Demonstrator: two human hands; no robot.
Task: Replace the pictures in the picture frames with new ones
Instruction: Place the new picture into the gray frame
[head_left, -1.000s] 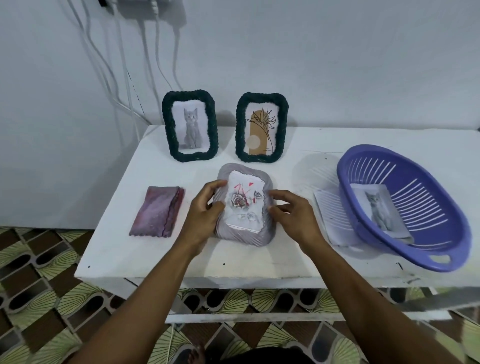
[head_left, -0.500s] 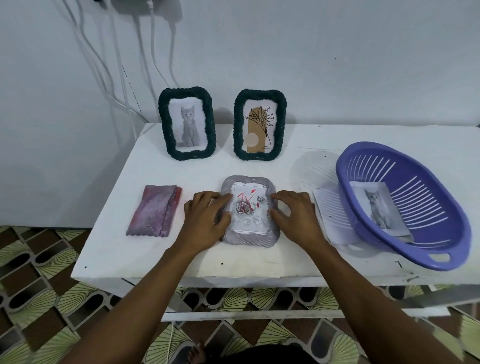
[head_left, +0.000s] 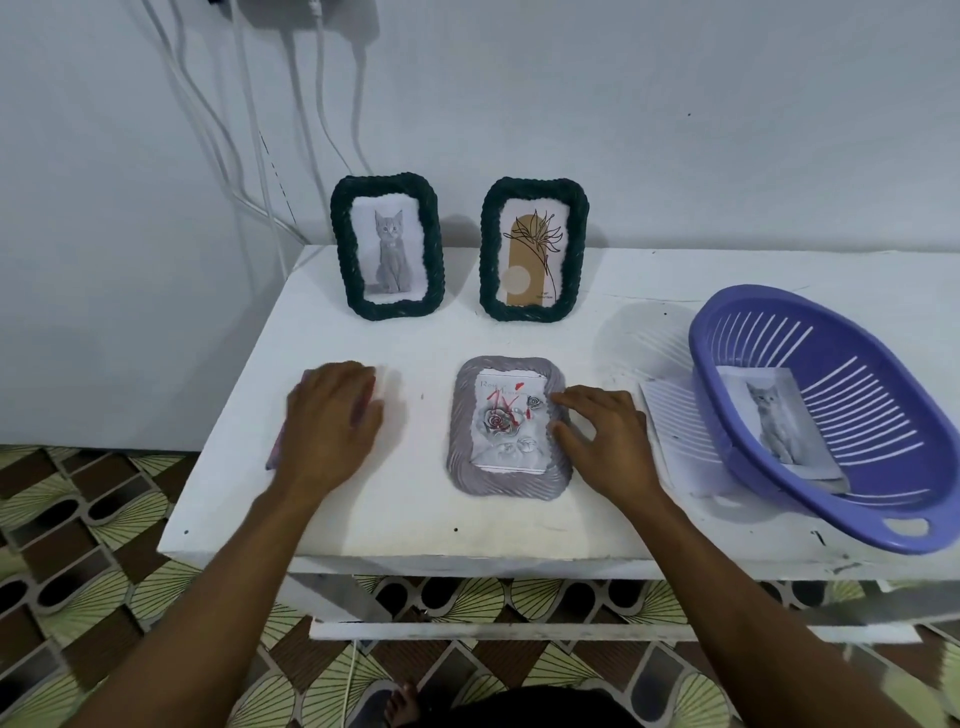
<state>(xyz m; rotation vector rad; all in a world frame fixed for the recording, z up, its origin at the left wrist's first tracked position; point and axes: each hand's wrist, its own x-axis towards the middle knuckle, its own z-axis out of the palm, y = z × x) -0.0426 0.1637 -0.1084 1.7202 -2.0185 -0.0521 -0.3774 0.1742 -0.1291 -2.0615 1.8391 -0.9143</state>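
A grey ribbed picture frame (head_left: 461, 431) lies flat at the table's front middle, with a rose picture (head_left: 506, 426) in its opening. My right hand (head_left: 602, 436) rests with spread fingers on the frame's right edge. My left hand (head_left: 330, 421) lies palm down over a pinkish-purple flat piece (head_left: 274, 452) to the frame's left and hides most of it. Two dark green braided frames stand at the back: one (head_left: 342, 244) holds a grey cat picture, the other (head_left: 488, 249) a line-drawn flower picture.
At the right of the white table (head_left: 415, 519) sits a purple slotted basket (head_left: 753, 292), tilted, holding a cat picture (head_left: 776, 415). A white sheet (head_left: 670, 421) lies partly under the basket. White cables hang down the wall behind. Patterned floor lies below the table's front edge.
My left hand left the grey frame and moved left onto the pinkish-purple piece. The frame was laid flat on the table. My right hand stays at its right edge.
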